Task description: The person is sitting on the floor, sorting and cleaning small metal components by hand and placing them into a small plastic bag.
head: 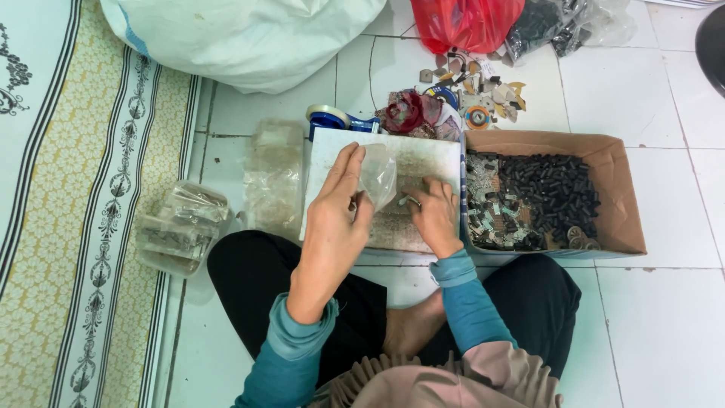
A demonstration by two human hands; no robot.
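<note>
My left hand (pixel 336 215) holds up a small clear plastic bag (pixel 377 175) by its edge, above a white flat board (pixel 408 162) lying on the floor in front of me. My right hand (pixel 436 214) rests on that board with its fingers curled over small metal pieces under the bag's mouth. I cannot tell exactly what the fingers pinch. Just right of the right hand sits an open cardboard box (pixel 623 196) filled with small black parts and silvery pieces.
A stack of empty clear bags (pixel 273 177) lies left of the board. Filled clear bags (pixel 181 227) rest at the patterned mat's edge (pixel 91 227). A blue tape dispenser (pixel 332 121), scrap bits, a red bag (pixel 464 23) and a big white sack (pixel 249 38) lie beyond.
</note>
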